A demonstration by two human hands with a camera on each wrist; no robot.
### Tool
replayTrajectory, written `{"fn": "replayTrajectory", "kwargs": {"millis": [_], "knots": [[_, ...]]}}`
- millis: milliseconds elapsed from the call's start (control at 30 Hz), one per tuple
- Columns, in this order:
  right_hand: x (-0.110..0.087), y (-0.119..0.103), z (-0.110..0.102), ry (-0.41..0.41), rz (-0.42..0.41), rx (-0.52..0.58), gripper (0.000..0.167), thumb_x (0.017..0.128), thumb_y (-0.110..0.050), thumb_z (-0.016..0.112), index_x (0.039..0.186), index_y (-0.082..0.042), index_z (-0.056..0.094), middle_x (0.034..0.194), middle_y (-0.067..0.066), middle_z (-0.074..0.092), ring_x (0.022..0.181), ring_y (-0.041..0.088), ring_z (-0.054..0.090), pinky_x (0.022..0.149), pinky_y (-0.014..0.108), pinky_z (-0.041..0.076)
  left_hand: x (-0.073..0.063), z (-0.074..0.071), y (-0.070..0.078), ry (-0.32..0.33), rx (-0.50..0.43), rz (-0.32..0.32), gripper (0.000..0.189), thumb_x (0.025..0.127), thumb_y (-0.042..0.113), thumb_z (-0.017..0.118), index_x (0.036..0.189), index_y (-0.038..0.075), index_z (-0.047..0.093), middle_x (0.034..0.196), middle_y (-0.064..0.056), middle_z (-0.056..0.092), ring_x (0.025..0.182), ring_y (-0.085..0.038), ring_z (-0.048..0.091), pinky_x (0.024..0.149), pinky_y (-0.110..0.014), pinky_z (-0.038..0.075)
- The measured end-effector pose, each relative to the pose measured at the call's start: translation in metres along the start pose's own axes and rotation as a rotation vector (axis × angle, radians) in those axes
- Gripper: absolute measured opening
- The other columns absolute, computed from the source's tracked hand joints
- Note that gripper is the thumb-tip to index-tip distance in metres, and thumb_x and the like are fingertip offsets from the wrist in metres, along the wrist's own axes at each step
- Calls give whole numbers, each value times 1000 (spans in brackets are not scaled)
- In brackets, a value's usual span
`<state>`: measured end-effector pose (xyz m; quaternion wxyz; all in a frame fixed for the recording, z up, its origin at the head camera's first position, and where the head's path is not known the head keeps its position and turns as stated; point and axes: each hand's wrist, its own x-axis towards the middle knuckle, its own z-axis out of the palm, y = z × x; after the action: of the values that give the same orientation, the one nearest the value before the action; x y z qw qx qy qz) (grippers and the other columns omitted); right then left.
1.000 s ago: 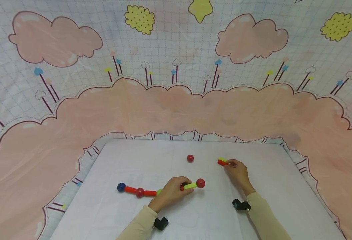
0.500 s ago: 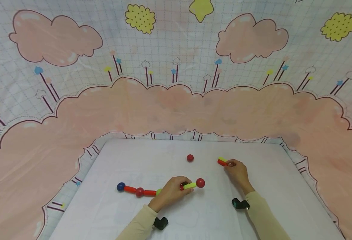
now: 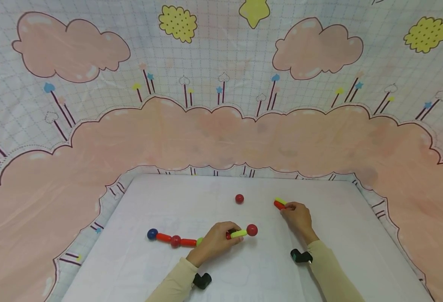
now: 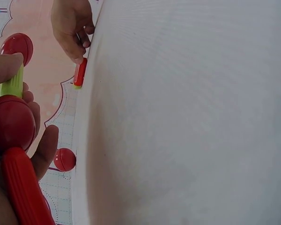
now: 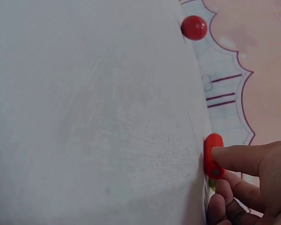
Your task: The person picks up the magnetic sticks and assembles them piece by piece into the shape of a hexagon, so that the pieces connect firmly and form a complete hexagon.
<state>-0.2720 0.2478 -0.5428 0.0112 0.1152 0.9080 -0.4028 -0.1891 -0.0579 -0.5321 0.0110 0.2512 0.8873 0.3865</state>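
My left hand (image 3: 217,240) grips a chain of toy magnetic rods and balls, its thumb on a yellow-green magnetic rod (image 3: 239,233). A red ball (image 3: 252,230) caps that rod's right end. Another red ball (image 4: 11,124) and a red rod (image 4: 27,187) lie along the palm in the left wrist view. Leftward the chain shows a red rod (image 3: 188,242), a red ball (image 3: 175,241) and a blue end ball (image 3: 152,234); the hand hides part of it. My right hand (image 3: 298,217) pinches a loose red magnetic rod (image 5: 214,157) beside a yellow-green rod (image 3: 280,201).
A single red ball (image 3: 239,199) lies toward the back of the white table (image 3: 161,197), between and beyond the hands. Patterned cloth (image 3: 221,134) rises behind the table. Small black cameras (image 3: 202,281) are worn at both wrists.
My right hand has shifted very slightly left, and the red rod under its fingers has turned a little against the yellow-green one. The left hand and its chain stay in place.
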Motion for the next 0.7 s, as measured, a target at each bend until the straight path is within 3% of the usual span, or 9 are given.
{"fn": "replayTrajectory", "kwargs": {"millis": [333,567,700], "knots": [[-5,-2,-1,-23,-14,36,35,90,-23,66,118,-2,67,106,15,67,95,28,58,74,32,44,1,-2,0,1,-11,-9,21,90,32,72,107,20,70,93,12,65,79,-2,53,73,-18,47],[-13,-3,-1,-15,-43,73,33,90,-17,67,117,0,66,112,19,68,106,33,61,90,44,47,-1,-2,0,-3,-12,-10,21,90,34,71,107,21,70,94,12,66,81,-2,53,75,-18,47],[-17,-4,-4,-3,-61,83,31,88,-15,69,115,2,66,107,18,69,101,30,63,84,37,50,-1,-3,0,-3,-11,-2,21,90,33,71,108,21,70,93,12,65,80,-2,53,74,-18,47]]}}
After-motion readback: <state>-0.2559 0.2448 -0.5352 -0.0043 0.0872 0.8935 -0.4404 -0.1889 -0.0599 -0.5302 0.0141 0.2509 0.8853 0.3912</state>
